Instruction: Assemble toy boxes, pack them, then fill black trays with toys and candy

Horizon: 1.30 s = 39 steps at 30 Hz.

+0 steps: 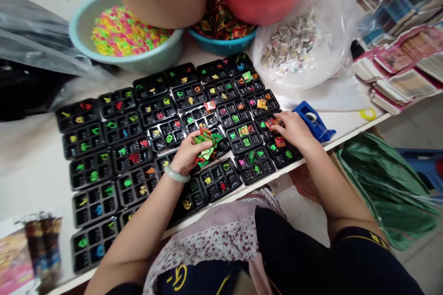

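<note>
My left hand (186, 153), with a pale bangle at its wrist, is closed round a bunch of small green and red foil packets (206, 145) above the middle trays. On the right, my right hand (293, 129) pinches a small red packet (269, 123) at a compartment of a black tray (266, 134). Rows of black compartment trays (95, 209) cover the table, with small bright plastic pieces in some compartments. Several trays on the right also hold a packet, such as an orange packet (262, 104) and a green packet (247, 76). My left arm hides part of the front trays.
Behind the trays stand a light-blue basin (78, 32), a beige basin (166, 2), a pink basin (266, 2) and a blue basin (221, 45) of packets. A clear bag (332, 62) lies beside them. A blue tape dispenser (316, 122) and stacked cards (404, 71) sit to the right.
</note>
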Tool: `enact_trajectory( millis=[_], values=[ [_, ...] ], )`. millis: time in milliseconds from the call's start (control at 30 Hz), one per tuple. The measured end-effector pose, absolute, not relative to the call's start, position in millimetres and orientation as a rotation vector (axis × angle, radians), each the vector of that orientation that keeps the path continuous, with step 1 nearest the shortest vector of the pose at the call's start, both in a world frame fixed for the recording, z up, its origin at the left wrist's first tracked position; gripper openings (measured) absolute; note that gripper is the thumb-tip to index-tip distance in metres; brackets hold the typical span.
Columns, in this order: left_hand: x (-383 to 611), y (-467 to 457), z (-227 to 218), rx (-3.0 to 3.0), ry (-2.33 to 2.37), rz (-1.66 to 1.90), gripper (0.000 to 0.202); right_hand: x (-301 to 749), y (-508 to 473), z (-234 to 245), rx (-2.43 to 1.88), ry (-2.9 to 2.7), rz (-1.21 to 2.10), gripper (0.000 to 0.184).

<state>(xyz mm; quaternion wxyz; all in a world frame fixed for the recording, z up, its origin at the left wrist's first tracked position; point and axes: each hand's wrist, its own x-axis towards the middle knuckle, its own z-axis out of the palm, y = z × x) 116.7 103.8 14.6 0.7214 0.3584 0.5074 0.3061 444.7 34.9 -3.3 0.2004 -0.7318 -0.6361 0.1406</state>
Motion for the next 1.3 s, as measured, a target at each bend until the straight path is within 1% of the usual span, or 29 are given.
enact_trajectory(
  millis=[67,233,300,467,800,1000,1167,1233,1300],
  values=[
    [119.9,104.5,15.1,0.801,1.103,0.665,0.051,448.2,33.6,-10.0,-2.118,-1.813,0.392,0.035],
    [121.0,104.7,15.8,0.791,1.096,0.654,0.050,444.0,36.0,-18.7,-2.071,-1.626,0.510,0.015],
    [119.1,104.5,15.2,0.772,1.118,0.668,0.052,445.6,37.0,-17.6,-2.034,-1.471,0.593,0.011],
    [115.8,104.3,13.5,0.773,1.115,0.666,0.051,454.5,41.3,-13.5,-1.903,-1.224,0.705,0.017],
    [110.1,103.8,10.1,0.748,1.116,0.691,0.050,461.7,57.0,-30.7,-1.886,-1.148,0.731,0.022],
    [108.6,104.6,10.5,0.731,1.101,0.694,0.049,462.6,57.3,-39.5,-1.871,-1.102,0.802,0.024],
    [107.9,105.8,10.2,0.737,1.101,0.705,0.048,462.3,54.2,-27.5,-1.850,-1.114,0.736,0.027],
    [108.0,105.8,9.2,0.738,1.094,0.702,0.047,453.1,57.9,-18.5,-1.807,-1.078,0.796,0.027],
    [108.4,105.5,7.9,0.732,1.083,0.706,0.047,436.8,67.6,-10.2,-1.750,-1.076,0.925,0.028]
  ],
)
